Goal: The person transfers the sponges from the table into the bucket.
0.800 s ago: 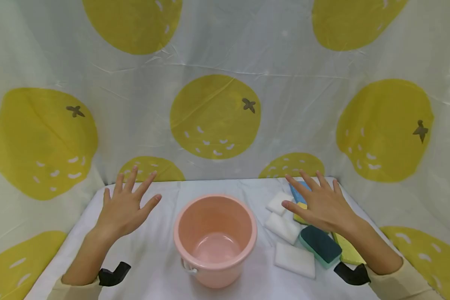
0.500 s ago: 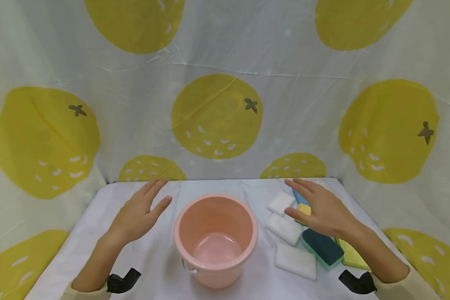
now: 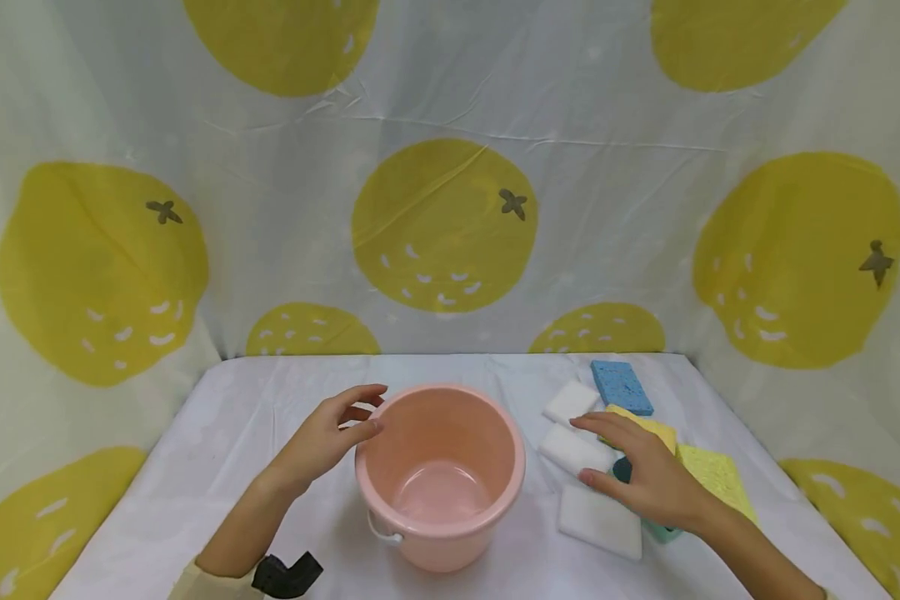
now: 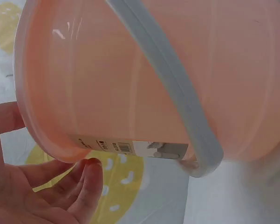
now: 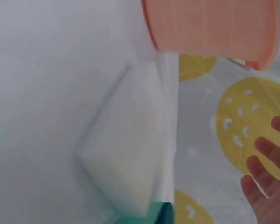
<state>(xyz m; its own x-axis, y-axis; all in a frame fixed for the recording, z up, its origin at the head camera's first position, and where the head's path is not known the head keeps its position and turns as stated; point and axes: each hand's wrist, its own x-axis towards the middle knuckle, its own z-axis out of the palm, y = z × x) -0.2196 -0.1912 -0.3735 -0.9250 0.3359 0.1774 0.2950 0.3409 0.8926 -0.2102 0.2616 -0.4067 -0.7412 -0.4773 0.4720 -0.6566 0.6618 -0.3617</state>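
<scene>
A pink bucket (image 3: 442,546) with a white handle (image 4: 167,70) stands upright on the white-covered table. My left hand (image 3: 322,437) is at its left rim, fingers loosely bent. The thumb overlaps the rim, and in the left wrist view its tip is hidden behind it. My right hand (image 3: 656,475) hovers over the sponges on the right, fingers spread and holding nothing. Beneath it lies a green sponge (image 3: 663,532) with a dark top, mostly hidden. Three white sponges, the nearest a flat block (image 3: 598,521), lie between that hand and the bucket.
A blue sponge (image 3: 622,387), a yellow sponge (image 3: 656,429) and a pale yellow sponge (image 3: 720,479) lie at the right. A lemon-print curtain (image 3: 450,100) encloses the table's back and sides.
My left hand has moved right to the bucket's rim, its fingers bending. My right hand has come lower over the sponges, uncovering the blue one. The view has shifted slightly.
</scene>
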